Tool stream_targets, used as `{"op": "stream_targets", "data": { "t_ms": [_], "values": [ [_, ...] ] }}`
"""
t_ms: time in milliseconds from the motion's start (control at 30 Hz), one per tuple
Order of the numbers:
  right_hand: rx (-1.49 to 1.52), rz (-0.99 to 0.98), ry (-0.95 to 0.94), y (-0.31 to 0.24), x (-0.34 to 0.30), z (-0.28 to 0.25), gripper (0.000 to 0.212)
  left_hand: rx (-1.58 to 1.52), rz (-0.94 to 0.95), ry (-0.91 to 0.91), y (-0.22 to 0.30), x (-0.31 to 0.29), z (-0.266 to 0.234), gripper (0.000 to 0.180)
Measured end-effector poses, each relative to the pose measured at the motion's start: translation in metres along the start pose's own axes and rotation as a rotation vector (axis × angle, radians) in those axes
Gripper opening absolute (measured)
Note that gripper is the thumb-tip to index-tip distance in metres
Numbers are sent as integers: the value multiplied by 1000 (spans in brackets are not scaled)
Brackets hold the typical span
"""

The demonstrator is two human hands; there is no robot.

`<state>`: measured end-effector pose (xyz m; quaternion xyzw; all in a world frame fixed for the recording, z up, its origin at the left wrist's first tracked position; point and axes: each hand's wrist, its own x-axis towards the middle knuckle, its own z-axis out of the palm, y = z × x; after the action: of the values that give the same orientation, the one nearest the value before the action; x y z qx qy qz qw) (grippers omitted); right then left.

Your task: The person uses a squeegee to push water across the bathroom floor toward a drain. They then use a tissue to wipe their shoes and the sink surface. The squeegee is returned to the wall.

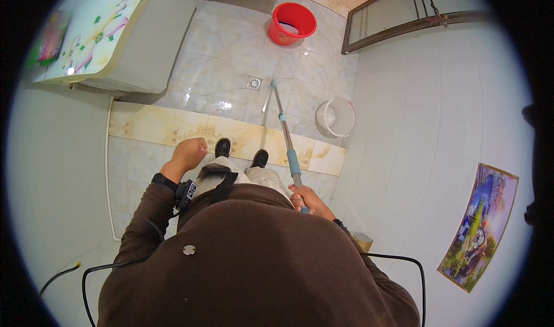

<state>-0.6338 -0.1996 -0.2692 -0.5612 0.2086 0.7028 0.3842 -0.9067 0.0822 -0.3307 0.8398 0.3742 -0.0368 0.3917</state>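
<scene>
My right hand [311, 201] is wrapped round the lower end of a long-handled floor squeegee [287, 133], a silver pole with blue grips. The pole slants away from me to the wet tiles, where a thin pale bar at its far end lies near a round floor drain [254, 83]. What the bar is made of is too small to tell. Off to the left, my left hand [190, 153] hangs in front of my body with its fingers curled closed. Its palm is hidden, and a small pale spot shows at the fingertips.
A red bucket [283, 36] stands on the far tiles, and a white bucket [324, 118] sits by the right wall. To the far left is a flower-patterned cabinet [156, 44]. A cream stone strip [150, 122] crosses the floor at my feet. A brown-framed door [404, 24] stands far right.
</scene>
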Motion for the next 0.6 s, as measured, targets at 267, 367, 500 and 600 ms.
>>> {"op": "stream_targets", "data": {
  "t_ms": [267, 367, 500, 600],
  "values": [
    [-344, -161, -25, -27, -9, -5, 16, 16, -59, 18, 6, -2, -16, 13],
    [-681, -159, 128, -27, -28, -36, 20, 11, -114, 11, -5, -6, -10, 13],
    [-1368, -303, 451, -32, -9, -51, 30, -42, -110, -6, -19, -11, 1, 13],
    [-1343, -300, 334, -46, 25, -38, 33, -55, -141, 58, -22, -20, 3, 14]
  ]
}}
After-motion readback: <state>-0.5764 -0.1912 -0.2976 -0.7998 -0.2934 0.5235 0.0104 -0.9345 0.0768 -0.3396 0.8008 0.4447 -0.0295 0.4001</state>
